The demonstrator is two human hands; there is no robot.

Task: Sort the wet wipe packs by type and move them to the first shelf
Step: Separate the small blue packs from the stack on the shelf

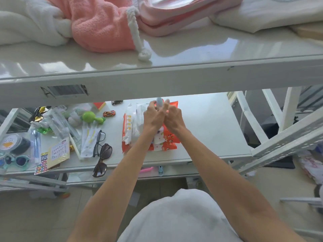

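White lower shelf (pixel 209 123), orange wet wipe packs (pixel 170 143) and white wet wipe pack (pixel 131 126) piled mid-shelf, left hand (pixel 153 117) and right hand (pixel 173 118) touching just above them, fingers curled round a small pale blue object (pixel 159 102), blurred, sunglasses (pixel 103 155) to the left.

A pink towel (pixel 97 23) lay against white bedding (pixel 29 27). Brown sunglasses (pixel 103 159) sat just beside black glasses (pixel 98 142), with a green toy (pixel 90 117) farther back.

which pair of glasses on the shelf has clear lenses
The black-framed pair, lying between the white sachets and the brown sunglasses. Its lenses are see-through; the brown pair and the teal round pair have dark lenses.
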